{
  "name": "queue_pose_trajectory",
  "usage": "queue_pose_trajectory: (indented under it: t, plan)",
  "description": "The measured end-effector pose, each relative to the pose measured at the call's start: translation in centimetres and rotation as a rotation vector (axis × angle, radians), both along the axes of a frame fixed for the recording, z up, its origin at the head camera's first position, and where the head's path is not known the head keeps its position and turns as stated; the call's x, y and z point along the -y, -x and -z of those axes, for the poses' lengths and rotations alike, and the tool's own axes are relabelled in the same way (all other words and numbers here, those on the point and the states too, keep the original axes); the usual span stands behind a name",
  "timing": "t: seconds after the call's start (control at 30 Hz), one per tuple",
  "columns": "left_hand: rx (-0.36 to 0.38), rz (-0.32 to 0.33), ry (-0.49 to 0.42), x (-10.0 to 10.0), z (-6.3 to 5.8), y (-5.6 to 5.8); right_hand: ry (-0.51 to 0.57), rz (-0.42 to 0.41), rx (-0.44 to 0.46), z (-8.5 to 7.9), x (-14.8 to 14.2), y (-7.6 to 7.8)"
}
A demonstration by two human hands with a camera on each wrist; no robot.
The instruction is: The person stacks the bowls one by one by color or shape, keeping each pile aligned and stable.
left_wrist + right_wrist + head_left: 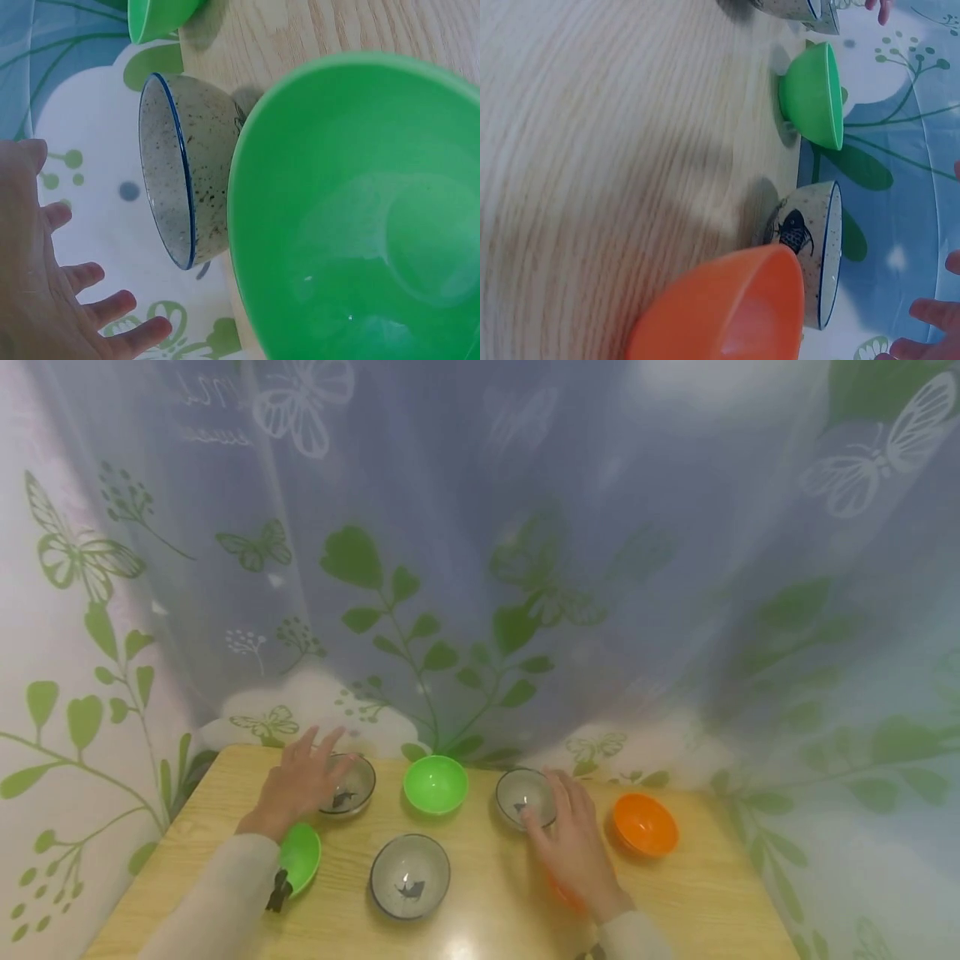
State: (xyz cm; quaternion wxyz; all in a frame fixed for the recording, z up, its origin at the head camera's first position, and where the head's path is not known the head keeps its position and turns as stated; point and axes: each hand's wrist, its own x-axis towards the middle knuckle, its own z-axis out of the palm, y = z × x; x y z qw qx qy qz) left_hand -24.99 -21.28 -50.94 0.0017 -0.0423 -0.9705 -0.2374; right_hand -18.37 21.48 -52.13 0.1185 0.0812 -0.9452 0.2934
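Note:
My left hand (294, 787) hovers with spread fingers over the back-left speckled bowl (360, 787). The left wrist view shows that hand (45, 292) apart from the bowl's blue rim (182, 150). Beneath the left wrist sits a green bowl (302, 857), partly hidden by the sleeve. On the other side, my right hand (579, 843) is held loosely above a second speckled bowl (517, 795), covering its right edge. Its fingers (930, 311) stand off from that bowl (810, 217) in the right wrist view. An orange bowl (564, 892) lies mostly hidden under the right hand.
Between the hands, a green bowl (436, 787) stands at the back and a larger speckled bowl (409, 878) nearer the front. Another orange bowl (645, 825) is at the right. Behind the wooden table (345, 910) hangs a leaf-and-butterfly curtain (450, 568).

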Motion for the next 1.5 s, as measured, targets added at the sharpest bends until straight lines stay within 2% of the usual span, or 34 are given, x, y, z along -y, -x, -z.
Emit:
queue_pose_trajectory:
  t: [0.27,0.5,0.73,1.03,1.27,1.5]
  plan:
    - [0.052,-0.002,-0.041,0.5,0.1,0.1,-0.025,-0.036,-0.079,0.3,1.0,-0.2]
    - [0.052,-0.001,-0.069,1.3,0.6,0.3,0.028,-0.093,-0.154,0.5,2.0,-0.8]
    - [0.107,-0.01,-0.12,2.2,1.2,0.7,0.039,-0.102,-0.083,1.0,2.9,-1.3]
    - [0.13,-0.002,-0.176,2.7,1.8,1.1,0.059,-0.112,-0.053,1.4,4.0,-2.0]
    - [0.136,-0.011,-0.19,3.1,2.0,1.4,0.08,-0.109,-0.068,1.9,4.8,-2.5]
    - [0.217,-0.028,-0.235,3.7,2.4,1.4,0.089,-0.127,-0.138,2.6,5.3,-2.9]
